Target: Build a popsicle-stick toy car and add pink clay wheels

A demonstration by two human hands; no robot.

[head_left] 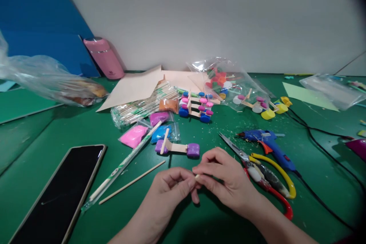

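Close together at the front middle of the table, both my hands are closed over one tiny item. My right hand (227,177) pinches a small pale piece (197,176) between thumb and fingertips. The fingers of my left hand (175,188) press in from the other side; most of the piece is hidden. Just beyond lies a wooden-stick model (177,147) with purple clay ends and a stick standing up at its left. To the left of my hands rest a bare thin wooden stick (132,182) and chopsticks in a clear wrapper (121,166).
Scissors (268,179) and a blue glue gun (265,143) with a black cord lie right. A phone (57,194) is at left. Bagged clay (134,135), finished stick models (196,107), a plastic bag of coloured pieces (225,80) and a pink flask (104,57) stand behind.
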